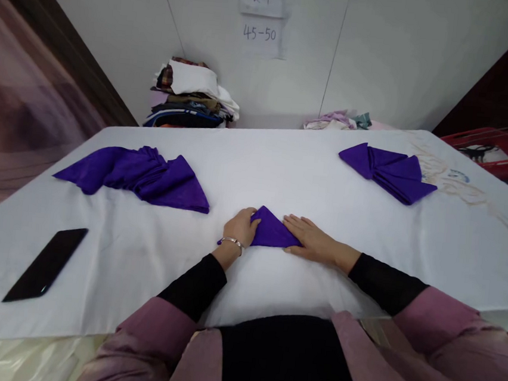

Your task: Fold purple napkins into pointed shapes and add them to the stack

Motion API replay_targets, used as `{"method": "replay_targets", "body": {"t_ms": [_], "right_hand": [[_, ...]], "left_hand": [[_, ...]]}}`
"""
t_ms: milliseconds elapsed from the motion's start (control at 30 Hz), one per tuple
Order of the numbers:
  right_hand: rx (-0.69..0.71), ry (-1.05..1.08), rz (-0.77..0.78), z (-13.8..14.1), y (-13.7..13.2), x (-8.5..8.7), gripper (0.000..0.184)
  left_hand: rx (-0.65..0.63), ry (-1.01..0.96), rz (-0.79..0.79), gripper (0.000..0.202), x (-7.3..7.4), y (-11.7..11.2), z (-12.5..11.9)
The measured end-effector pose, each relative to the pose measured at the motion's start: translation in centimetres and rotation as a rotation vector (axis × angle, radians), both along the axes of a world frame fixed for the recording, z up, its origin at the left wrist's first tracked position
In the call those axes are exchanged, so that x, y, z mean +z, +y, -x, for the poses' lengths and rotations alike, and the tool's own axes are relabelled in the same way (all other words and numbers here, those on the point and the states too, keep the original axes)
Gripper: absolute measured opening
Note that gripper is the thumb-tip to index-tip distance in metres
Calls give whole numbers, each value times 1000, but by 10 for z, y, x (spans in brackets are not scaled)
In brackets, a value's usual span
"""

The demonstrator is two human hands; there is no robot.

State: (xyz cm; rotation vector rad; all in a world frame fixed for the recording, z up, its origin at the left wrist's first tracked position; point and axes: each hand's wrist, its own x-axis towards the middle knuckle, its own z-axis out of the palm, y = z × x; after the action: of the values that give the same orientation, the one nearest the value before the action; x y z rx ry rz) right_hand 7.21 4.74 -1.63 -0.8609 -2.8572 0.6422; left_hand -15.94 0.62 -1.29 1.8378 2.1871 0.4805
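Nearest the camera are the person's own forearms, in black cuffs under mauve sleeves, reaching onto the white-covered counter [136, 299]. The hands sit close together near its front edge, both on a small purple napkin [273, 231] folded to a triangle with its point away from the person.

The left hand [242, 228], with a thin bracelet [232, 242] at the wrist, is curled over the napkin's left corner, and a scrap of purple shows below the wrist, so it looks clamped on that end. The right hand [311, 240] lies flat with its fingers stretched out, resting on the right corner. It appears to pin the cloth to the counter so that the fold holds its shape.

To the near left a dark phone [45, 264] lies face up, well apart from the cloth, probably set aside where it won't get in the way.

Further back on the left lies a heap of loose purple cloths [134, 174], rumpled and overlapping. On the far right lies a neat set of folded purple napkins [388, 170], with their points fanned outwards. The two groups are well apart, which suggests one side is for untidy pieces and the other for finished ones.

Beyond the counter, against the wall, are a stack of clothes [191, 97], a small heap of cloth [337, 120] and a red basket [496, 148] at the far right. Paper notices [261, 11] hang above them.
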Motion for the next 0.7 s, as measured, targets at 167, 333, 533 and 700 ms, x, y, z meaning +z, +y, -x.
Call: {"method": "replay_targets", "body": {"t_ms": [167,333,533,700], "right_hand": [[-125,202,103,-4,-3,0,59],[-433,513,299,-25,-2,-10,49],[-420,596,289,-37,-13,-16,37],[-308,533,213,-25,-14,-16,46]], "left_hand": [[-30,237,-129,42,-3,-2,13],[-418,251,-187,47,-6,2,10],[-444,105,-158,39,-11,8,14],[-497,92,-201,47,-6,0,12]]}}
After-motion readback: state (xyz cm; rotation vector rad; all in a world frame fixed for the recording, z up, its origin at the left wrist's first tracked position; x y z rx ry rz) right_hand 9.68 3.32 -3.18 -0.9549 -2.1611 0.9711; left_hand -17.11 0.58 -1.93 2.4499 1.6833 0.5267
